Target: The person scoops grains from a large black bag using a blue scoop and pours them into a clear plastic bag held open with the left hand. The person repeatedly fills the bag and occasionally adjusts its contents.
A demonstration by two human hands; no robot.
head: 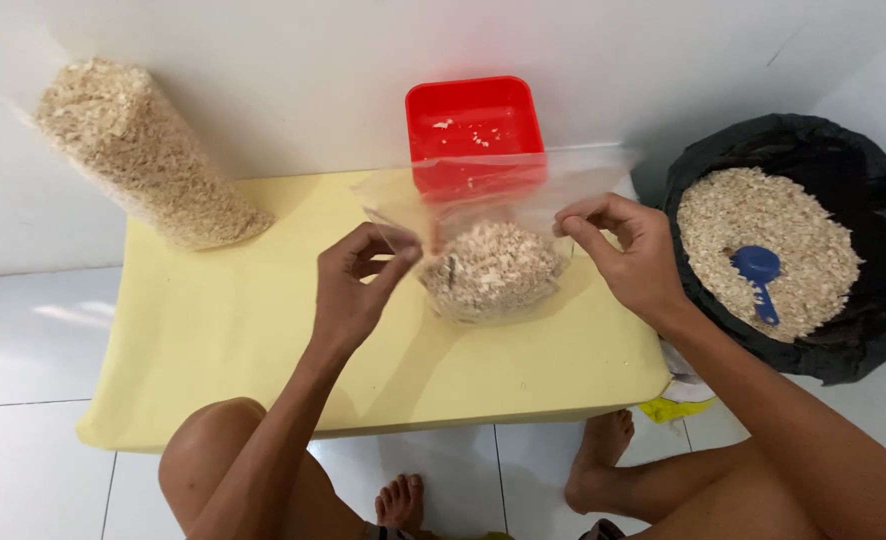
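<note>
At frame centre, the left hand (355, 280) and right hand (631, 252) each held a pinched grip on the clear bag (488, 230) of wood shavings (491, 268). The bag stood on the yellow worktop (223, 340), before a red tub (474, 120).

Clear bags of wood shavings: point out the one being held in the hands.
The small clear bag at the table's middle, pinched at its top by left hand and right hand. The long full bag leans untouched against the wall.

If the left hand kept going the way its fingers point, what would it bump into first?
Probably the clear bag of wood shavings. The left hand already pinches the bag's top edge, with its fingers aimed up and right at it. The red tub stands behind, though depth is hard to judge.
</note>
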